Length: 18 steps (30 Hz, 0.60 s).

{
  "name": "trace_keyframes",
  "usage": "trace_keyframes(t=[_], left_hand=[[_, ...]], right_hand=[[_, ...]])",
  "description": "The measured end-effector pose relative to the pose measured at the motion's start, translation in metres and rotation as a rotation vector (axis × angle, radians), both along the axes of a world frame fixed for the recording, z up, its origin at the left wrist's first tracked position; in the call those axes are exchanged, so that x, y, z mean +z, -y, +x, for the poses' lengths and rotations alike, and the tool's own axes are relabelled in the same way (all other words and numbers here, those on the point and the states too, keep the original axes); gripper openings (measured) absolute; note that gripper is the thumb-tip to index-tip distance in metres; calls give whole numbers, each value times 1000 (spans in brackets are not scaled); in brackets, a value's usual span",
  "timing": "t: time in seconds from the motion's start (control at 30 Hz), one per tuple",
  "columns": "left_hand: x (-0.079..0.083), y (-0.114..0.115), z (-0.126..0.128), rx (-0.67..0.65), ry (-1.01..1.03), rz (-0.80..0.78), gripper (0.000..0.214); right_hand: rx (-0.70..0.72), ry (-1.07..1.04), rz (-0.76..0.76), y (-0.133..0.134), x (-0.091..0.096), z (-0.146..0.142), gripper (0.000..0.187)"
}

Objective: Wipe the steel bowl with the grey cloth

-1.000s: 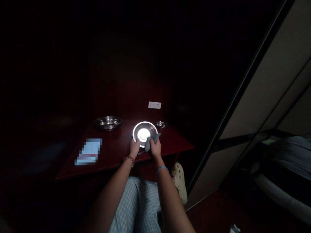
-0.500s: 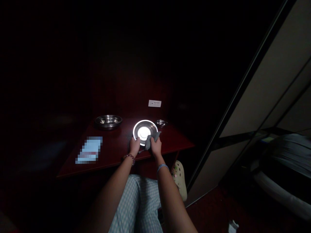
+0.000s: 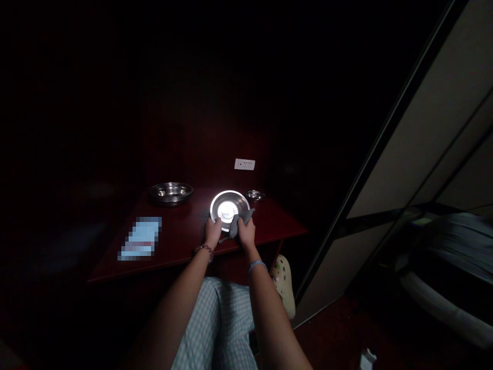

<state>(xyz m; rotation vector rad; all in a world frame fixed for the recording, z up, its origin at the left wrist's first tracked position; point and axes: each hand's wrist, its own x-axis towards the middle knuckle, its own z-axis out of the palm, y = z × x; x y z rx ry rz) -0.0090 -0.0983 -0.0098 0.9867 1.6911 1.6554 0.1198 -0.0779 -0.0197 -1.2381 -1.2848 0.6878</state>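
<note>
A shiny steel plate [image 3: 228,204] stands tilted on the dark red table [image 3: 185,241], brightly lit at its centre. My left hand [image 3: 212,231] grips the plate's near left rim, fingers closed on it. My right hand [image 3: 246,232] is closed on a grey cloth [image 3: 238,224] that is pressed against the plate's near right edge. Both forearms reach forward over my checked trousers.
A second steel plate [image 3: 171,191] lies at the table's back left and a small steel bowl [image 3: 255,195] at the back right. A blurred light-blue packet [image 3: 140,237] lies on the left. A wall socket [image 3: 244,164] is behind. A pale clog [image 3: 283,285] sits below; sliding-door panels stand right.
The cloth in my right hand has shifted slightly along the plate's rim. The bright glare on the plate is a little smaller. My left hand stays on the rim.
</note>
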Motion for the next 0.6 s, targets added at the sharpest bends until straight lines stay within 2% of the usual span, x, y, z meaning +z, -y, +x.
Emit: trace_keyframes(t=[0.27,0.6], left_hand=[[3,4,-1,-29,-11,38,32],[4,5,0,-45,-46,50,35]], right_hand=[[1,28,-6,0,1,0,37],[5,22,15,-4,-4,0,38]])
